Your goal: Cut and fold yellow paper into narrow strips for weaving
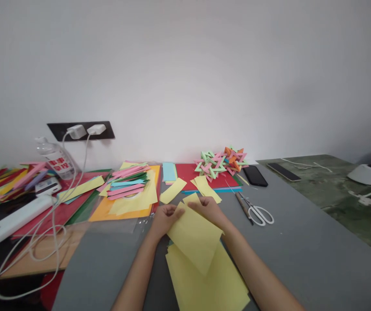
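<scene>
A yellow sheet of paper [198, 235] is held up at a slant between my two hands. My left hand [167, 219] pinches its upper left edge, thumb on top. My right hand [210, 211] grips the top edge, where a narrow part of yellow paper [191, 199] sticks up between the hands. Whether that part is folded or separate from the sheet, I cannot tell. Under the held sheet lies a stack of larger yellow paper [209, 285] on the grey mat [302, 246]. Yellow paper strips [173, 191] lie just beyond my hands.
White-handled scissors [260, 215] and a brown-handled tool [244, 207] lie to the right, near a black phone [255, 176]. Folded paper stars [211, 164] sit at the back. Coloured strips [128, 183], a power strip [17, 219], a looping white cable [55, 242] and a bottle [55, 160] occupy the left.
</scene>
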`<state>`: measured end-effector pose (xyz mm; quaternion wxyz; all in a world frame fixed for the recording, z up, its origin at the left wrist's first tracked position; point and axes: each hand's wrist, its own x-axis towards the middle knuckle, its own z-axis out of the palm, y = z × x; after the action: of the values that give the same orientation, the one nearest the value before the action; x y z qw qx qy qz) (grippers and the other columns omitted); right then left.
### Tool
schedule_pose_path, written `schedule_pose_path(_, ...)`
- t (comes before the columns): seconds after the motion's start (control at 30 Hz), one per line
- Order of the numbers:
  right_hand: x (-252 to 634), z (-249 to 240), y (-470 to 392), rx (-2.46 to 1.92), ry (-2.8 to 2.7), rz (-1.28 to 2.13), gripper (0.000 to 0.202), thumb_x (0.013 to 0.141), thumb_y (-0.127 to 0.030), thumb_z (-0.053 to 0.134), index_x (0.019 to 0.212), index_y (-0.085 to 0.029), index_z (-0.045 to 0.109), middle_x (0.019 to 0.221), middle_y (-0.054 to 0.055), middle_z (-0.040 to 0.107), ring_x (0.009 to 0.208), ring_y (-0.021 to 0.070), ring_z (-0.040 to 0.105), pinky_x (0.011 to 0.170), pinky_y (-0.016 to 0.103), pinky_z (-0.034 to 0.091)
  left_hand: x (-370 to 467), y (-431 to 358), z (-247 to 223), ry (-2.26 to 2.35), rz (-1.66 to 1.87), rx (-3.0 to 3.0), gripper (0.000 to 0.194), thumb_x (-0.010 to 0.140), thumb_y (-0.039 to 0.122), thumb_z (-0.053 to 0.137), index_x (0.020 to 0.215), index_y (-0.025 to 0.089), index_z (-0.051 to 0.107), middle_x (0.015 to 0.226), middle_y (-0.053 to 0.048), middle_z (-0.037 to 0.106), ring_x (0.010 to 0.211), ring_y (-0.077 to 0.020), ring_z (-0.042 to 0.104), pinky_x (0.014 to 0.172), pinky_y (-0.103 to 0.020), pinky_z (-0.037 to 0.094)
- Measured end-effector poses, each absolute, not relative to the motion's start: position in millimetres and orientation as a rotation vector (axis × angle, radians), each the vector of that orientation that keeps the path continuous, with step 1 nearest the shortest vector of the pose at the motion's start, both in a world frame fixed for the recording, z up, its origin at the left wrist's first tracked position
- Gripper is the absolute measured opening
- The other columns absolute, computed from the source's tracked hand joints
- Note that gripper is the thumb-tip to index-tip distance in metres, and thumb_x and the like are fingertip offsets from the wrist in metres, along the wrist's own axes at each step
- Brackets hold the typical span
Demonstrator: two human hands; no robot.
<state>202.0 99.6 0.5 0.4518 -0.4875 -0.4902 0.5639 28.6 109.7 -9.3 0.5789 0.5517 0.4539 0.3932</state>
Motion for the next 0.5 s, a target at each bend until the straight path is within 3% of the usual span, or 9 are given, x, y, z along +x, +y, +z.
schedule_pose_path(0.27, 210, -7, 109, -1.275, -1.218, 1.446, 0.032, 0.056, -0.046, 0.066, 0.059, -0.014, 0.061, 0.054, 0.001, 0.061, 0.045, 0.0121, 0.053, 0.044, 0.022, 0.039, 29, 113, -11, 1.15, 0.881, 1.26, 0.026, 0.057, 0.038, 0.068, 0.063, 0.013, 0.064, 0.063, -0.006, 0.068, 0.052, -0.0154, 0.06, 0.047, -0.022, 0.043)
schedule_pose_path(0.5, 223, -18, 116, -1.201, -1.212, 1.659, 0.038, 0.059, -0.049, 0.064, 0.07, -0.013, 0.064, 0.066, 0.003, 0.065, 0.053, 0.0144, 0.058, 0.05, 0.024, 0.043, 31, 117, -9, 1.209, 0.849, 1.292, 0.03, 0.06, 0.042, 0.064, 0.064, 0.013, 0.063, 0.064, -0.007, 0.068, 0.053, -0.0161, 0.06, 0.047, -0.022, 0.043)
